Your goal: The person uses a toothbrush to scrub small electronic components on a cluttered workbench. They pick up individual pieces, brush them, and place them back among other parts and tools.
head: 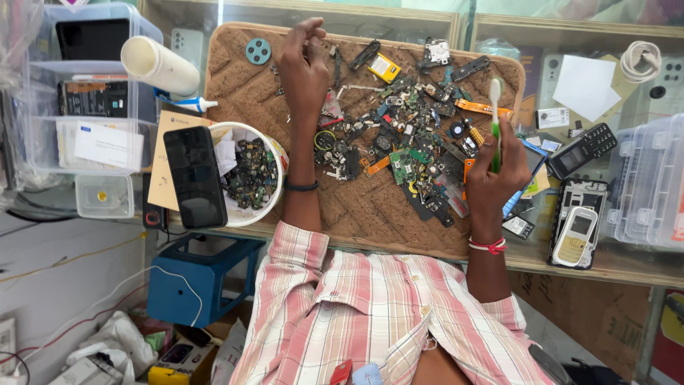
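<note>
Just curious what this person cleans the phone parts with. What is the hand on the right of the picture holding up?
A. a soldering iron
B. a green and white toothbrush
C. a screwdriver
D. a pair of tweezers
B: the hand grips a green and white toothbrush, bristle end up, above the heap of phone parts on the brown mat.

So there's a mat (242, 93) in the middle of the tabletop (613, 260) with a pile of phone parts (406, 142) on it. Off the mat's left edge sits a tub (251, 175) with circuit scraps in it, a smartphone (194, 176) just beside that. Keypad phones (578, 192) lie near the tabletop's right edge, with plastic boxes (652, 185) further right.
</note>
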